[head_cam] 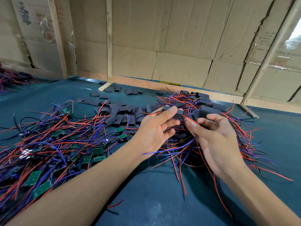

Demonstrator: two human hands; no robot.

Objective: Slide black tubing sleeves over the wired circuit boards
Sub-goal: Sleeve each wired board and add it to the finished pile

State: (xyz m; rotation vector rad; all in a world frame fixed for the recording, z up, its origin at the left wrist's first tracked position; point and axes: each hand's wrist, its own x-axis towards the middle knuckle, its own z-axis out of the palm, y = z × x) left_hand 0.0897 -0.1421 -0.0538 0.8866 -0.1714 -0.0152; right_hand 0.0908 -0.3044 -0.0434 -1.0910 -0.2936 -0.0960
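Both forearms low, left hand (156, 128) pinching black sleeve (176, 114), right hand (216, 137) on wires (189, 119)

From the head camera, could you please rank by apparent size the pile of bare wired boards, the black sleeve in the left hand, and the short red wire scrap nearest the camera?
1. Pile of bare wired boards, by far the largest.
2 and 3. Black sleeve, pinched in the left hand, and red wire scrap: too alike, and the scrap lies nearer the camera, so I won't rank them.
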